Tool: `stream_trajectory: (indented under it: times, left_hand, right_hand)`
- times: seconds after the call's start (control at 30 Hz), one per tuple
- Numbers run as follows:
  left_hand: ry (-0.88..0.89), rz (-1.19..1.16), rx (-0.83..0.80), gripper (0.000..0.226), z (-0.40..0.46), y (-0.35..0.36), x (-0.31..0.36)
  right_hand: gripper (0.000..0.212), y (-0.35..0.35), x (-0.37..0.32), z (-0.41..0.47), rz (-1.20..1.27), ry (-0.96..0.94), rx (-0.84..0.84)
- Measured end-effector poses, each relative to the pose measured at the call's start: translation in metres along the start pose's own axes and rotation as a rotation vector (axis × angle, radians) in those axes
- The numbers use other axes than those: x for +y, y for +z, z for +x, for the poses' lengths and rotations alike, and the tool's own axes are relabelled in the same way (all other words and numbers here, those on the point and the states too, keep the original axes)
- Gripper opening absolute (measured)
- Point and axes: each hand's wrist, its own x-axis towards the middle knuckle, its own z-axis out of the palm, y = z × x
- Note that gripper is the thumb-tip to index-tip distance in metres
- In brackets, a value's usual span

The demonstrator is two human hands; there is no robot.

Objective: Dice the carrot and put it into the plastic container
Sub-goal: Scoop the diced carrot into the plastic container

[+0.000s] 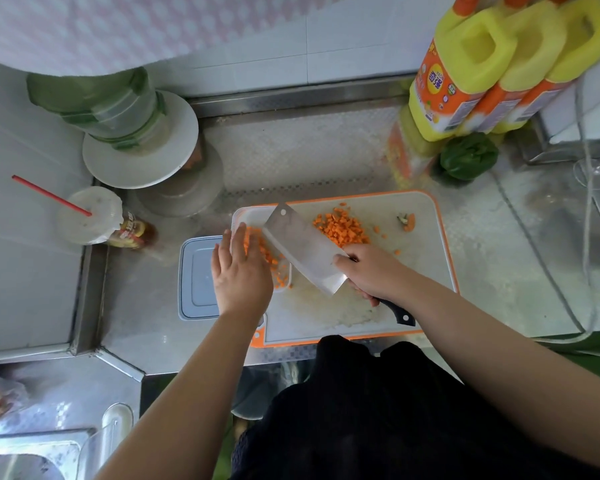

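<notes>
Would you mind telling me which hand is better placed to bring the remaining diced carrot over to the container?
Right: the right hand grips the cleaver beside the carrot pile; the left hand is flat over the container.

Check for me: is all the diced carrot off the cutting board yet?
No, a pile of diced carrot lies on the cutting board.
</notes>
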Motion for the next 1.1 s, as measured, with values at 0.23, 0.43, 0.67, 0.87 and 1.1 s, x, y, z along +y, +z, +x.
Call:
stream_trajectory:
  times: [0.23,0.43,0.67,0.87,1.1]
  left_hand:
    - [0.085,-0.096,0.292,0.030,0.010,-0.003,0.019]
    - [0.289,-0.350,0.258,0.045,0.023,-0.005,0.082]
    - [0.450,-0.214,-0.183,0.066,0.072,0.021,0.128]
    - [0.468,-0.078,-0.325,0.067,0.086,0.052,0.124]
    - [0.519,-0.315,-0.201,0.055,0.050,0.059,0.122]
  right_hand:
    - [0.033,-0.025,0.039,-0.007,0.038,-0.033,0.251]
    - [0.028,-0.046,0.095,-0.010,-0.176,0.071,0.559]
    - [0.027,-0.055,0.125,-0.021,-0.593,0.087,0.661]
    - [0.018,-0.044,0.132,-0.018,-0.752,0.043,0.636]
    - [0.024,-0.021,0.122,-0.019,-0.811,-0.033,0.665]
